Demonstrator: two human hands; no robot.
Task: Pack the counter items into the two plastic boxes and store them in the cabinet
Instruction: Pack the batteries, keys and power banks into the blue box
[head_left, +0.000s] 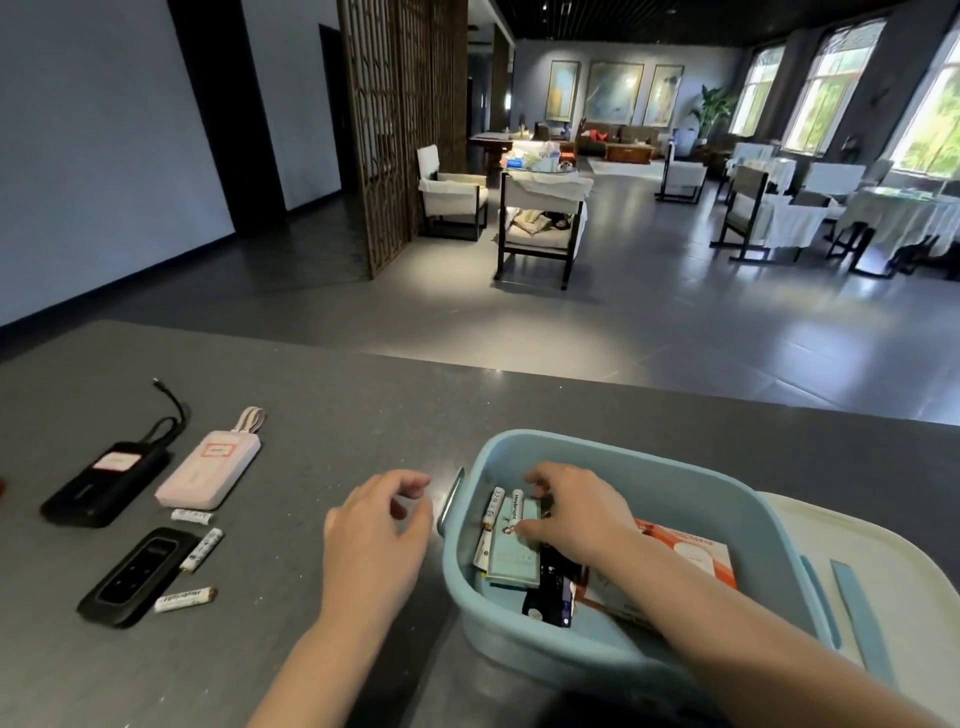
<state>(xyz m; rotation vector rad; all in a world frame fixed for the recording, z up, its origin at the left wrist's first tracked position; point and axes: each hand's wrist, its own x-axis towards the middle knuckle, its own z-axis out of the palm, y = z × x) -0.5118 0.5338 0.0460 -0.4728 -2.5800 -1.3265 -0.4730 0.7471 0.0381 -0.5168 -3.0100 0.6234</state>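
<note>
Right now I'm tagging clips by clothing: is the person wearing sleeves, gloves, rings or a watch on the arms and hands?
Nothing worn shows. The left hand and right hand are bare, no gloves, and no rings show. Both forearms are bare to the picture's edge, with no sleeve, watch or bracelet in view.

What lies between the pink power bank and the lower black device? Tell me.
In the head view, one white battery lies on the counter between the pink power bank and the lower black device, just below the bank's near edge.
</note>
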